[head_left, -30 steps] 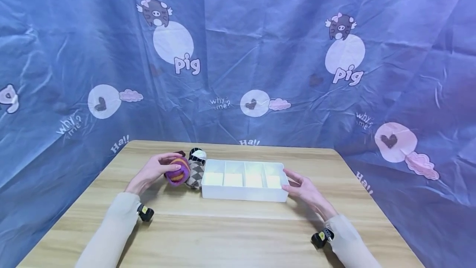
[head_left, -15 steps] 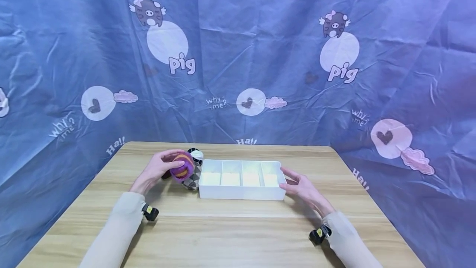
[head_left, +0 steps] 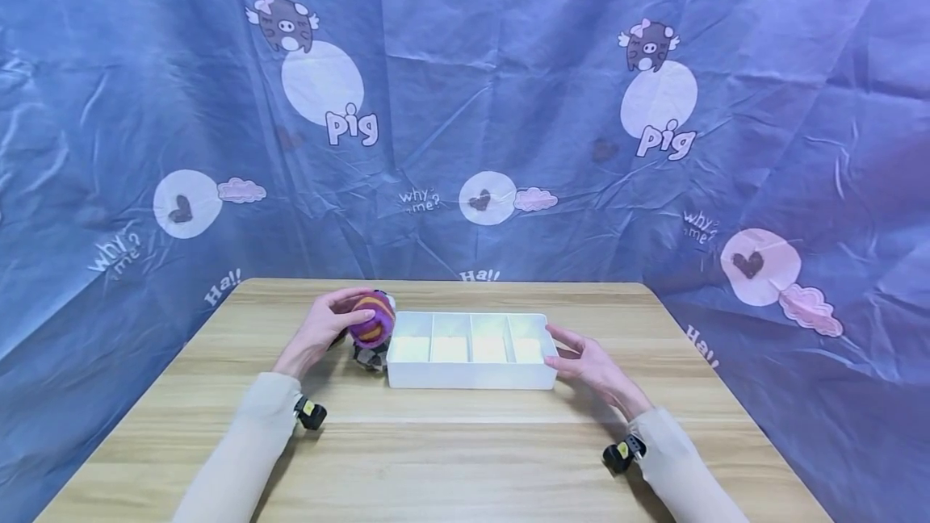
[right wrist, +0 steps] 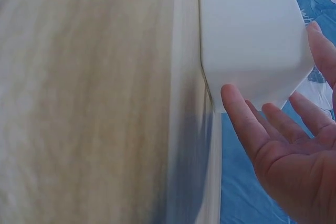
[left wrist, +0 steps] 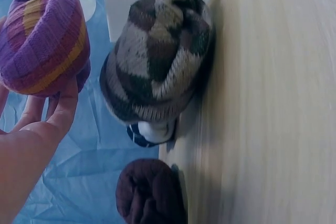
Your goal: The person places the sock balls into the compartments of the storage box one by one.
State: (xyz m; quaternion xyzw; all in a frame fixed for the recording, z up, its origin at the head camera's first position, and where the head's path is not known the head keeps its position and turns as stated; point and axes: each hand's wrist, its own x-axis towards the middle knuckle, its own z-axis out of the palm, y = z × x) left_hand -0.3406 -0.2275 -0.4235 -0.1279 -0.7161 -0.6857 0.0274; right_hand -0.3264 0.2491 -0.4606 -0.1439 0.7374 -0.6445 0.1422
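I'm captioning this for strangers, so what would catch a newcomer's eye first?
Probably the purple striped roll in the left hand, by the left end of the white divided box. The right hand touches the box's other end. Behind hangs a blue curtain printed with pigs.

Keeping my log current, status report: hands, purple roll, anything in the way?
Left hand gripping purple roll, lifted off the table. Right hand touching white box, right end. Checkered bundle by the box's left end, possibly in the way.
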